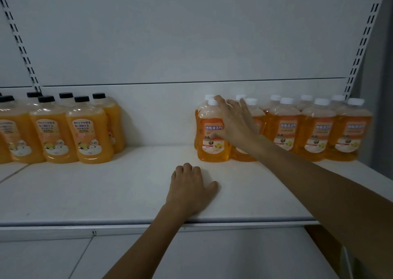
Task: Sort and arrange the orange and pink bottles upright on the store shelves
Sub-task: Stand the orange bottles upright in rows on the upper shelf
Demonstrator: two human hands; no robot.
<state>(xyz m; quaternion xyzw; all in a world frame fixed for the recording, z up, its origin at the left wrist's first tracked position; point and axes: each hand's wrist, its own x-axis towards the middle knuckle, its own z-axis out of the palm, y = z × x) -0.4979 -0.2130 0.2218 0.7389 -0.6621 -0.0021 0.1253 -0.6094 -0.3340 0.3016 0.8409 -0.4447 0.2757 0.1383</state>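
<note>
Orange black-capped bottles (53, 129) stand upright far left on the shelf (127, 193), the left hand (189, 189) rests mid-shelf with fingers curled on nothing, and the right hand (234, 121) spreads against the leftmost white-capped bottle (212, 134) of the upright right-hand block, so orange looks largely sorted, pink unseen.

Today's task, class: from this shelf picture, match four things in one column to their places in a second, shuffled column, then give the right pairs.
Things
1. left hand
2. right hand
3. black-cap bottles
4. white-cap bottles

Places
A. left end of the shelf
B. resting on the bare shelf, in the middle
C. right end of the shelf
D. touching a bottle

Pairs: 1-B, 2-D, 3-A, 4-C
</note>
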